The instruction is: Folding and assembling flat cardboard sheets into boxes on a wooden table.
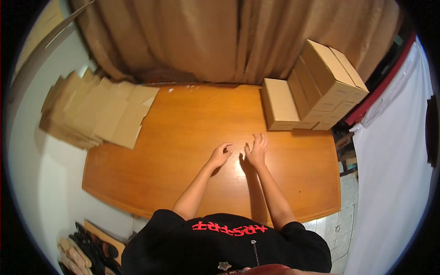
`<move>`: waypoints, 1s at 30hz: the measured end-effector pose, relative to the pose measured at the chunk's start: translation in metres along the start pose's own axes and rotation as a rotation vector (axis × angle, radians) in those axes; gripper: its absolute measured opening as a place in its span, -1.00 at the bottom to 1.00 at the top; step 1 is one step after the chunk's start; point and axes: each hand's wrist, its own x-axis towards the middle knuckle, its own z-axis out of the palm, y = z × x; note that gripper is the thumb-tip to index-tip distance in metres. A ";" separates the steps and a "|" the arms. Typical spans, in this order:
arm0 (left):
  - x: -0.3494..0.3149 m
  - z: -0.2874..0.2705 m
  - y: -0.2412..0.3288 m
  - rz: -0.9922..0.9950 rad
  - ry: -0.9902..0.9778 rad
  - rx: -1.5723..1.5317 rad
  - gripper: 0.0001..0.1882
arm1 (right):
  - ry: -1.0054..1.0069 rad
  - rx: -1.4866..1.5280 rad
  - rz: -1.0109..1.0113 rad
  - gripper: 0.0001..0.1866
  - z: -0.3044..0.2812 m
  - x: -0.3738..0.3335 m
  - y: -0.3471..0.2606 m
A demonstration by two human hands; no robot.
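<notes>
Both my arms reach out over a wooden table (183, 123). My left hand (220, 155) hovers near the middle, fingers loosely curved and apart, holding nothing. To its right, my right hand (256, 151) has its fingers spread, also with nothing in it, and its shadow falls on the tabletop. Nearest to the right hand are closed cardboard boxes (280, 104), stacked at the table's far right corner; a gap separates hand and boxes. At the far left lies a pile of flattened cardboard sheets (98, 110), well away from my left hand.
A brown curtain (192, 41) hangs behind the table's far edge. White cloth (389, 151) hangs at the right, beside a tiled floor (337, 233). A white wall (50, 169) stands at the left, with shoes (85, 250) on the floor at the lower left.
</notes>
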 end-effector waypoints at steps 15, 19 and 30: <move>-0.176 -0.181 -0.074 -0.303 0.342 0.280 -0.58 | -0.607 0.211 -0.406 -0.42 0.133 -0.127 -0.208; -0.194 -0.228 -0.097 -0.420 0.444 0.394 -0.51 | -0.788 0.144 -0.390 -0.42 0.151 -0.127 -0.254; -0.137 -0.353 -0.177 -0.430 0.920 0.051 -0.38 | -0.898 -0.115 -0.482 -0.29 0.181 -0.102 -0.315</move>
